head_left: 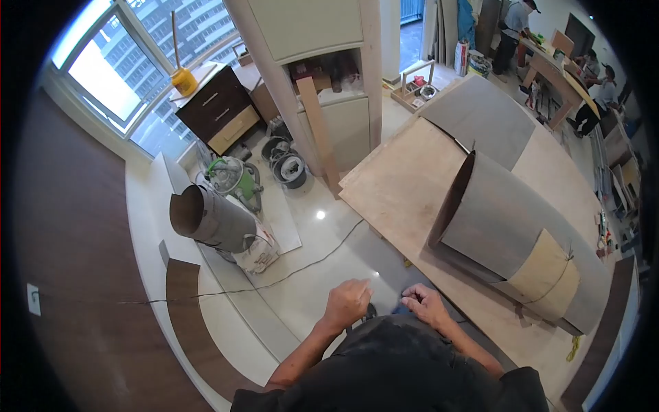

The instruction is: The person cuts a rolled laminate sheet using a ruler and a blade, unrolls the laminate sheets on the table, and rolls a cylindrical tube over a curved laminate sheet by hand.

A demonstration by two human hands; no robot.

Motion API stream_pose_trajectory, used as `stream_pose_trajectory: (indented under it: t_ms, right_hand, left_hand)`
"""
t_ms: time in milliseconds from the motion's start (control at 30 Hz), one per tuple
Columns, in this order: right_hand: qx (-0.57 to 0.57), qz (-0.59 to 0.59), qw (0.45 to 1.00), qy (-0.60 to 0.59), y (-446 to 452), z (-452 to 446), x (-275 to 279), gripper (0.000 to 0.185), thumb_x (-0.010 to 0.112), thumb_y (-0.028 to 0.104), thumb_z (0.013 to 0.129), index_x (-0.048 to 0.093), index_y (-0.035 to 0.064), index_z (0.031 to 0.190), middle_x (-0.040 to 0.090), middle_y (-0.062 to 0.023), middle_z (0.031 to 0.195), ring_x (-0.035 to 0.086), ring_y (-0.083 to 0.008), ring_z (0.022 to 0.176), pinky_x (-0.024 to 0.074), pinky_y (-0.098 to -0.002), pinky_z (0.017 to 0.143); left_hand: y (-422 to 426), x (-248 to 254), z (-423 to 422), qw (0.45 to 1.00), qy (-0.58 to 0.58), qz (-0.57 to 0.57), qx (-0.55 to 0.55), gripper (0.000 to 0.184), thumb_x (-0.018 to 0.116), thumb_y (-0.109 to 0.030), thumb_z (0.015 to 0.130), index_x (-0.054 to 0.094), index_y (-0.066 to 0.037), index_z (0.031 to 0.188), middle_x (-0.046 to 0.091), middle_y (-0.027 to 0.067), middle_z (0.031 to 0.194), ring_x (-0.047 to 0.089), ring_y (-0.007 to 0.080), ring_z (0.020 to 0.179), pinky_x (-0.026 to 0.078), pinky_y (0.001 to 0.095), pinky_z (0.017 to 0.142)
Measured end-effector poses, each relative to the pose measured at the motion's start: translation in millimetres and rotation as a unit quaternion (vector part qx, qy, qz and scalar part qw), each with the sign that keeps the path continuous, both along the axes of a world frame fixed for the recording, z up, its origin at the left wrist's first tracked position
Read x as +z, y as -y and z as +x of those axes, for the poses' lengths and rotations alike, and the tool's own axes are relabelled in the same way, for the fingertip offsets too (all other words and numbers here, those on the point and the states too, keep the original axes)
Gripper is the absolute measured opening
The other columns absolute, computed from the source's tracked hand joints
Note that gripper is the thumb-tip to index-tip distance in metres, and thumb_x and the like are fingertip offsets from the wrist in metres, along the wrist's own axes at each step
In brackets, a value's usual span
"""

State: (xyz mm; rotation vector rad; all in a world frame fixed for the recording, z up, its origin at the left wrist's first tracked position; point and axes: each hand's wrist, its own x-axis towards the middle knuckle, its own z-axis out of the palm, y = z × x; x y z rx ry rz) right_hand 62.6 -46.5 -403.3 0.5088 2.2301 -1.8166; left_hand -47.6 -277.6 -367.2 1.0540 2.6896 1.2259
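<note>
My left hand [349,302] is closed in a loose fist in front of my body, above the pale floor. Whatever it may hold is too small or hidden to make out. A short gap to the right, my right hand [423,303] has its fingers curled together near the edge of the plywood table [405,180]; nothing nameable shows in it. On that table, right of my right hand, lies a large curved grey sheet [504,206], rolled into a half tube. A tan piece [547,275] is tied over it with a thin cord.
A dark cable [302,266] crosses the floor ahead. Left of it stand a rolled grey sheet [223,223], a green vacuum [237,178] and dark buckets [288,169]. A tall cabinet [336,130] rises ahead. Several people work at a far bench [549,72].
</note>
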Motion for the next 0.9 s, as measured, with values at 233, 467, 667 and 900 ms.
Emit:
stream_pose_trajectory:
  t_ms: [233, 467, 667, 900]
  right_hand:
    - [-0.012, -0.053, 0.998, 0.019, 5.0, -100.2, -27.9, 0.025, 0.072, 0.019, 0.091, 0.067, -0.0011, 0.105, 0.064, -0.0018, 0.082, 0.057, -0.0094, 0.072, 0.0471, -0.0269, 0.066]
    - [-0.095, -0.218, 0.971, -0.038, -1.2, -232.7, -36.0, 0.019, 0.068, 0.013, 0.093, 0.066, -0.0006, 0.106, 0.064, -0.0028, 0.082, 0.058, -0.0080, 0.071, 0.0480, -0.0243, 0.064]
    - [-0.083, -0.175, 0.981, -0.024, -18.7, -289.5, -40.9, 0.018, 0.066, 0.012, 0.095, 0.065, -0.0027, 0.106, 0.064, -0.0040, 0.086, 0.060, -0.0096, 0.072, 0.0507, -0.0247, 0.066]
    - [-0.262, -0.180, 0.948, 0.034, -34.9, -319.3, -5.4, 0.017, 0.066, 0.015, 0.095, 0.065, -0.0004, 0.101, 0.064, -0.0024, 0.082, 0.059, -0.0097, 0.070, 0.0489, -0.0249, 0.064]
  left_hand:
    - [-11.5, -3.0, -109.6, 1.000, 0.008, 0.010, -0.014, 0.021, 0.070, -0.012, 0.085, 0.069, 0.000, 0.102, 0.067, 0.0167, 0.082, 0.066, 0.0359, 0.079, 0.053, 0.0454, 0.067]
    - [-6.9, 20.8, -238.7, 0.989, 0.019, -0.148, -0.001, 0.021, 0.069, -0.017, 0.086, 0.070, -0.004, 0.103, 0.069, 0.0158, 0.085, 0.068, 0.0348, 0.082, 0.055, 0.0451, 0.071]
    - [-18.8, 21.7, -346.0, 0.987, -0.044, -0.149, 0.045, 0.021, 0.069, -0.018, 0.086, 0.071, -0.005, 0.102, 0.070, 0.0176, 0.087, 0.069, 0.0364, 0.082, 0.055, 0.0451, 0.073]
    - [-78.7, -21.6, -551.4, 0.982, -0.087, -0.146, 0.082, 0.025, 0.063, -0.022, 0.088, 0.070, -0.002, 0.099, 0.069, 0.0230, 0.088, 0.067, 0.0419, 0.084, 0.054, 0.0495, 0.076]
